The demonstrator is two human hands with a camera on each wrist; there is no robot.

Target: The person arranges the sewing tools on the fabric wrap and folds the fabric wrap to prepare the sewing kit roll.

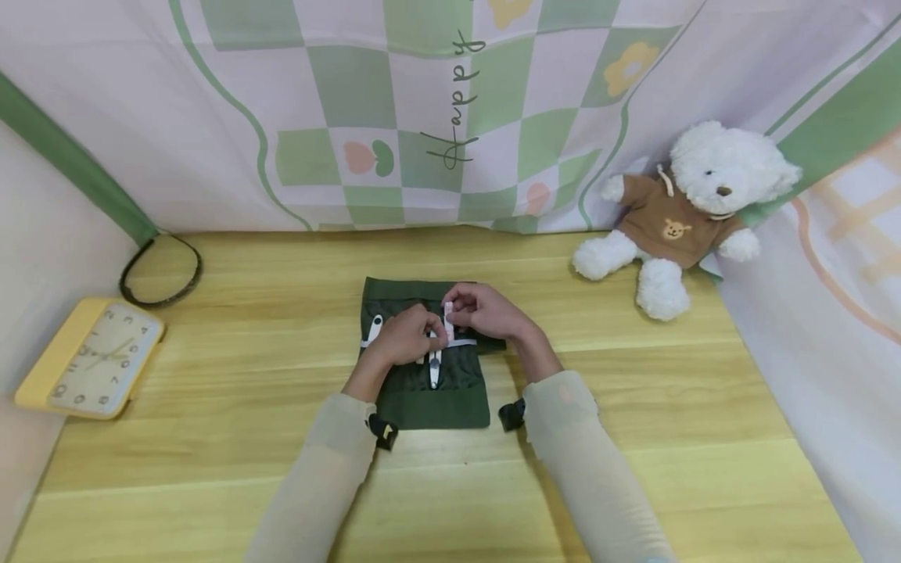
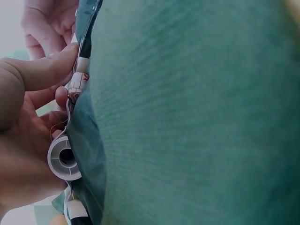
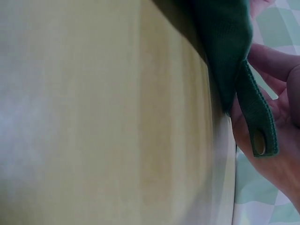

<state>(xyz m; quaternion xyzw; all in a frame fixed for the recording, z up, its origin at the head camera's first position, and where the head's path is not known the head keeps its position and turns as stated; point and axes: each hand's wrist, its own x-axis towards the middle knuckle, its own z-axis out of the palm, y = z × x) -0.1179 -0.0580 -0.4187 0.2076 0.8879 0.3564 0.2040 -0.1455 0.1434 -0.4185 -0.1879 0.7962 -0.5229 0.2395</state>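
Note:
A dark green fabric pouch (image 1: 432, 408) lies unfolded on the table, a white elastic band (image 1: 462, 342) running across its inside. My left hand (image 1: 411, 335) pinches the band near the middle. My right hand (image 1: 486, 309) pinches a white measuring tape (image 1: 448, 313) with pink markings, at the band's upper side. Below my left fingers, a slim white-and-silver tool (image 1: 435, 371) is tucked under the band; a white piece with a dark hole (image 1: 376, 322) sits farther left. The left wrist view shows a white thread spool (image 2: 56, 159) beside my left hand. My fingers partly hide the band.
A yellow clock (image 1: 105, 360) lies at the left, with a black loop (image 1: 162, 270) behind it. A white teddy bear (image 1: 669, 215) in a brown top sits at the back right. A green strap with a snap button (image 3: 259, 136) hangs off the pouch near my right hand.

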